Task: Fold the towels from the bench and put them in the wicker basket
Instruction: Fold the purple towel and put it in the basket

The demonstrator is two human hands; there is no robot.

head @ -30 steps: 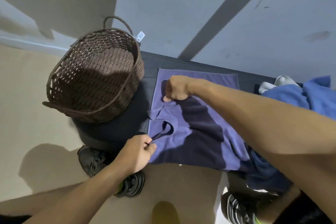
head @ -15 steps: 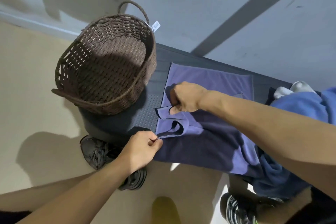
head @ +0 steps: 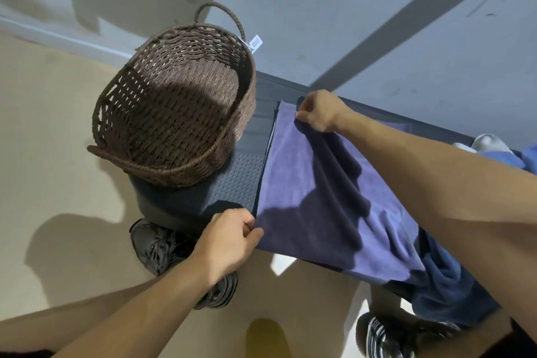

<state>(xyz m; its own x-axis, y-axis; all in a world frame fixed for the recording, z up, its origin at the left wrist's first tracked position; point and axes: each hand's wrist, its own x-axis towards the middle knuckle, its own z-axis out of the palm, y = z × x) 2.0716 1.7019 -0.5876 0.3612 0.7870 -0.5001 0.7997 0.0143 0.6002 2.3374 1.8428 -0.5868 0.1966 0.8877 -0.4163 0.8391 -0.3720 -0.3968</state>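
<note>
A purple towel (head: 308, 183) lies folded over on the dark bench (head: 235, 180), its left edge straight. My left hand (head: 229, 238) pinches its near left corner at the bench's front edge. My right hand (head: 319, 110) pinches the far left corner near the wall. An empty brown wicker basket (head: 174, 107) stands on the bench's left end, just left of the towel. A darker blue towel (head: 453, 293) hangs off the bench's front at the right.
More blue and white cloth (head: 494, 148) is piled at the bench's right end. A grey wall (head: 319, 23) runs behind the bench. My shoes (head: 162, 247) stand on the beige floor below, and a paper tag (head: 255, 43) hangs on the basket's handle.
Both hands have pulled the upper layer's left edge out to the left. The right hand went from mid-towel to the far corner, and the crumpled fold near the left hand is flat.
</note>
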